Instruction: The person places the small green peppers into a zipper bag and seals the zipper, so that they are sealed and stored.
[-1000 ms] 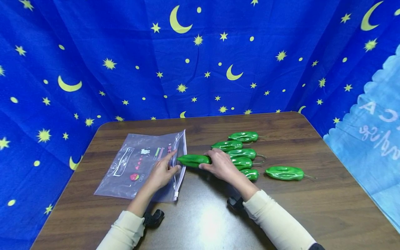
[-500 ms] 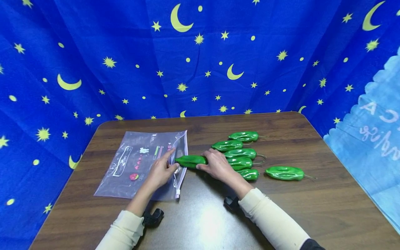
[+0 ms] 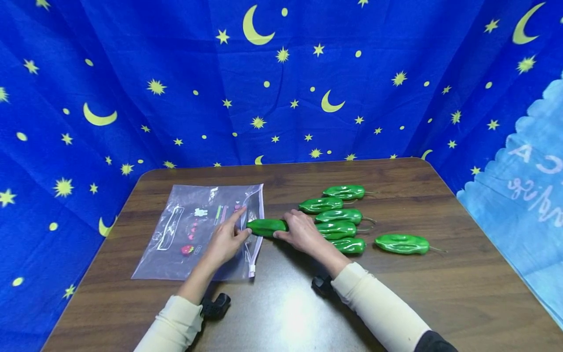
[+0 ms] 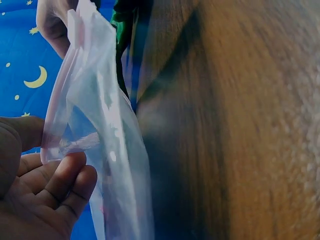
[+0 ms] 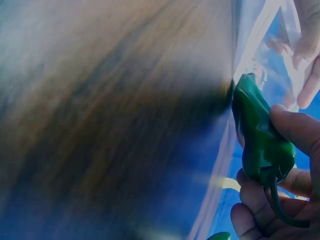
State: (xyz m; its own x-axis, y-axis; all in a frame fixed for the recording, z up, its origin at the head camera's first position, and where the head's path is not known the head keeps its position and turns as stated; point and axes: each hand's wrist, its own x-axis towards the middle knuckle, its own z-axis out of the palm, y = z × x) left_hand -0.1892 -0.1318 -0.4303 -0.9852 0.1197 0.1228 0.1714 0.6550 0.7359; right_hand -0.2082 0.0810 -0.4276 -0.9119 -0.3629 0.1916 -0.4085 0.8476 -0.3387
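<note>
A clear zip bag [image 3: 176, 259] with pink and white prints lies flat on the left of the table, its zipped mouth facing right. My left hand [image 3: 225, 243] pinches the upper layer at that mouth between thumb and fingers; the left wrist view shows the plastic edge [image 4: 52, 145] lifted. From the right, my right hand [image 3: 304, 232] grips a glossy green pepper [image 3: 266, 227] by its stem end. The pepper's tip points left, just inside the mouth of the bag. In the right wrist view its curved stem [image 5: 275, 202] hangs free by the fingers.
Several more green peppers [image 3: 344, 191] lie in a loose column right of my right hand, partly behind it. One pepper [image 3: 402, 244] sits apart farther right. A blue star-and-moon cloth [image 3: 281, 88] hangs behind the wooden table [image 3: 440, 298]; a light blue cloth [image 3: 528, 195] hangs at right.
My right hand has moved slightly left with the pepper, bringing its tip into the bag's mouth. My left hand stays at the bag's edge, and the bag has shifted a little.
</note>
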